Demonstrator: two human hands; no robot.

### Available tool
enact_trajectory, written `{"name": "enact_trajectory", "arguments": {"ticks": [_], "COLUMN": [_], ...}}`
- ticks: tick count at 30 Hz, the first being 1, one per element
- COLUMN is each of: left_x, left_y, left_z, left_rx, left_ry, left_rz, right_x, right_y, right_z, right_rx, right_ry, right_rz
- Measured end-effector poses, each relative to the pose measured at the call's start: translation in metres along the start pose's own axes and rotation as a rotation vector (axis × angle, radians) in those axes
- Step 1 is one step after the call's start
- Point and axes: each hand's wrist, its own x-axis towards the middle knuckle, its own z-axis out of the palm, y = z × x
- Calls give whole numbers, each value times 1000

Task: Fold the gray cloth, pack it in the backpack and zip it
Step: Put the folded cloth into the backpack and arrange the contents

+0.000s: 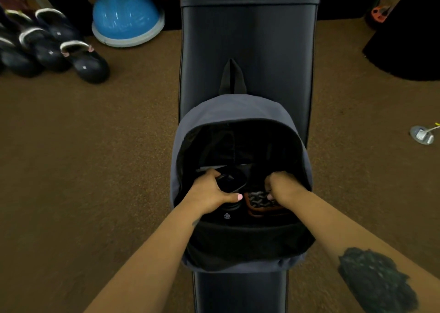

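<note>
A brown carpet (83, 157) covers the floor. A long black padded bench (250, 50) runs down the middle of the view, away from the person. On the bench lies the gray backpack (238, 107), with its black handle (232, 76) pointing away. The main compartment is wide open and the zipper (179, 143) is undone along the edge. The inside is dark.

Both bare forearms reach into the opening. The right forearm carries a dark tattoo (376, 281). The left hand (212, 193) is closed around a black round object (229, 181) in the bag, with the thumb on the near side and the fingers over the far side; I cannot tell what this object is. The right hand (281, 186) is curled into a fist, deep in the right part of the compartment. What it grips is hidden, so I cannot tell if it holds anything. Just beside it, between the two hands, lies a patterned pouch (259, 200) with a brown edge. A pale strip (223, 167) shows behind the left hand, against the back wall of the bag. The gray cloth cannot be made out clearly; the dark interior hides it if it is there.

At the far left on the carpet stand several dark kettlebells (47, 48), close together. Near them rests a blue half ball (127, 17) with a gray rim. At the right edge a small silver floor plate (422, 135) is on the carpet.
</note>
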Motion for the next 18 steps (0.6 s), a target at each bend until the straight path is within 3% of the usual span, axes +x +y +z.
{"name": "enact_trajectory", "arguments": {"ticks": [3,18], "left_x": [3,-4], "left_y": [0,4], "left_z": [-2,11], "left_rx": [2,-82], "left_ry": [-2,143], "left_rz": [-4,-58], "right_x": [-1,2], "right_y": [3,5], "right_z": [-12,25], "right_rx": [91,-171], "right_ry": [-16,49], "right_rz": [-35,-52]}}
